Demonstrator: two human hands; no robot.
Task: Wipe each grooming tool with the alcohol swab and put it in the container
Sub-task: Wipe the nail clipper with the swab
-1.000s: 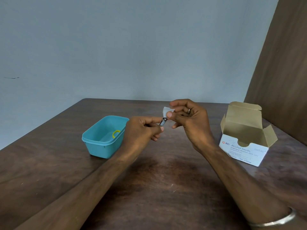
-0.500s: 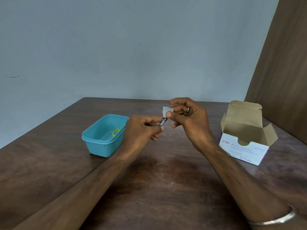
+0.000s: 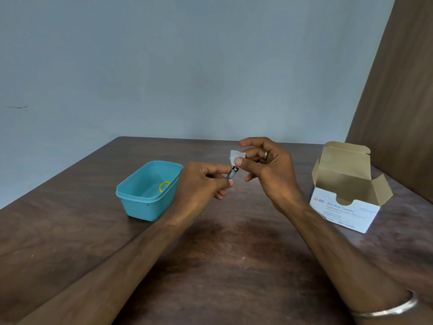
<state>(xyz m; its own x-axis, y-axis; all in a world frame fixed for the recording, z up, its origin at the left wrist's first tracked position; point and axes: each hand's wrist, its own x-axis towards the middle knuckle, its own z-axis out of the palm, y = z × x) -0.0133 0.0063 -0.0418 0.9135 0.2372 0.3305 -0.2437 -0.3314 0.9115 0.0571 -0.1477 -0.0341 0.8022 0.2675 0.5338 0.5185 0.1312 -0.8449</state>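
The left hand (image 3: 201, 181) pinches a metal nail clipper (image 3: 232, 172); the right hand (image 3: 267, 167) presses a white swab (image 3: 236, 156) at its tip. A teal container (image 3: 145, 202) sits just left of the hands, an open swab box (image 3: 346, 207) to their right.

Most of the nail clipper (image 3: 232, 172) is buried in the left hand (image 3: 201, 181), only its metal tip showing. The right hand (image 3: 269, 170) covers the lower part of the swab (image 3: 236, 156). The yellow thing (image 3: 164, 186) in the container (image 3: 145, 202) is too small to identify, and the small print on the swab box (image 3: 344, 213) is blurred.
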